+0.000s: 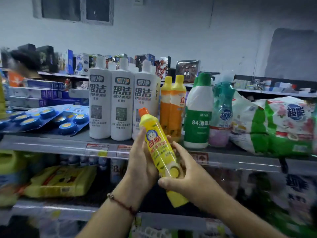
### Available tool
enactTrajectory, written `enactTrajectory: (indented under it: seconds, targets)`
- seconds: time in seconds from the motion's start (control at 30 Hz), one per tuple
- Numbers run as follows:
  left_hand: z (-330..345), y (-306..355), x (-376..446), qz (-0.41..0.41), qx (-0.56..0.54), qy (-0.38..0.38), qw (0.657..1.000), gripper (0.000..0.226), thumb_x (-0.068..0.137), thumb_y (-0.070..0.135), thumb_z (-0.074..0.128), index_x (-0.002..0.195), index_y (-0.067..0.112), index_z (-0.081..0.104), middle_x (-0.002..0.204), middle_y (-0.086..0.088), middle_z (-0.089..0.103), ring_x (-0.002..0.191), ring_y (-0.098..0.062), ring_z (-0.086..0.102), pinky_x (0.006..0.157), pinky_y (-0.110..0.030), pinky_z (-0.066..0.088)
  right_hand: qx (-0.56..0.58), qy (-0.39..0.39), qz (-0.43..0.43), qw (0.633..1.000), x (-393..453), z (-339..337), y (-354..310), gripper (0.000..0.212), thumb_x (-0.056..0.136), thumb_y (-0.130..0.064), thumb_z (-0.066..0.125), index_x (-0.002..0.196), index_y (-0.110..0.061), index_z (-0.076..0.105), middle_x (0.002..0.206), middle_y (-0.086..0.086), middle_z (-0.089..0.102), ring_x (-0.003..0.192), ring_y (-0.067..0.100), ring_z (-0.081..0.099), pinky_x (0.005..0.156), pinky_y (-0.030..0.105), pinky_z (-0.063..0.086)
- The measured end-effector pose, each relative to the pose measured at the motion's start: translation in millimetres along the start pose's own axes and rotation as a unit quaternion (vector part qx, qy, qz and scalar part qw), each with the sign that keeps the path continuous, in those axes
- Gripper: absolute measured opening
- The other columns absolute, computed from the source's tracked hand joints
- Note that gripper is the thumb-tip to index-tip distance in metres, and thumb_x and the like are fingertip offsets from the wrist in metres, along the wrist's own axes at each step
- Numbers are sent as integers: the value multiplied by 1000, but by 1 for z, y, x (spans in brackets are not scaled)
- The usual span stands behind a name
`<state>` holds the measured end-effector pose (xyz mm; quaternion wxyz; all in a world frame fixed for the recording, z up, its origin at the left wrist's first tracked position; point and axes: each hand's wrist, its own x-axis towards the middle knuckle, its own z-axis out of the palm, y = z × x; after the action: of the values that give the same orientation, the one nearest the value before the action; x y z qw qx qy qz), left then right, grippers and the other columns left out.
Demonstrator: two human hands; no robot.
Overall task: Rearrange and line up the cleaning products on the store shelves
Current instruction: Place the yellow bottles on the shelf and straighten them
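Head camera view, looking forward and slightly down at two bare hands in front of a store shelf. Both hands hold one yellow dish-soap bottle [160, 152] with an orange cap. The left hand [139, 162], a red string bracelet [122, 204] on its wrist, cups the bottle's left side with fingers wrapped behind it. The right hand [184, 176] grips the lower body, thumb across the front. The bottle is tilted, its long axis running from the cap at 11 o'clock to the base at 5 o'clock, cap end nearest the shelf.

Directly beyond the cap, at 12 o'clock, three tall white cleaner bottles [122, 107] stand in a row. Just right of them, at 1 o'clock, are two orange-and-yellow detergent bottles [172, 107], then a green-and-white disinfectant bottle [197, 115], a teal bottle [222, 109] and bags of washing powder [274, 124]. At 10 o'clock lie blue toilet-block packs [51, 117].

The shelf edge [51, 145] in front of the rows looks free, though the row itself is tightly packed.
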<state>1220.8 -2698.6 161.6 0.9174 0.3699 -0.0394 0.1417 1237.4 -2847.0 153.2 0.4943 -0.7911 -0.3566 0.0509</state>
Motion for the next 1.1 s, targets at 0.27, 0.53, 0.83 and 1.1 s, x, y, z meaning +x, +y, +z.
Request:
enactTrajectory:
  seconds: [0.27, 0.53, 0.83, 1.1]
  targets:
    - [-41, -1, -21, 25, -13, 87, 996, 67, 83, 69, 52, 75, 8, 79, 79, -12, 71, 72, -25, 68, 70, -38, 57, -60, 45, 4, 997, -16, 60, 14, 75, 75, -51, 79, 135, -51, 34, 113, -28, 56, 95, -6, 61, 76, 15, 52]
    - [-58, 74, -45, 140, 474, -23, 869, 40, 88, 27, 69, 123, 32, 50, 110, 0, 70, 100, -18, 70, 90, -42, 59, 421, -82, 10, 903, 36, 122, 12, 64, 55, -22, 83, 117, -21, 67, 104, 16, 72, 90, 35, 70, 75, 45, 58]
    - [-154, 212, -71, 177, 576, -36, 797, 46, 92, 36, 69, 132, 44, 47, 116, 7, 69, 100, -9, 69, 88, -32, 59, 389, -101, -49, 914, 94, 233, -71, 43, 79, -15, 74, 110, -44, 71, 114, -1, 75, 104, 23, 72, 89, 48, 58]
    - [-297, 377, -84, 185, 623, 54, 758, 57, 82, 40, 79, 126, 47, 44, 106, 12, 70, 90, -6, 72, 82, -36, 62, 301, -67, -136, 941, 186, 401, -186, 31, 94, -19, 66, 122, -32, 67, 111, -7, 75, 102, 9, 71, 79, 24, 57]
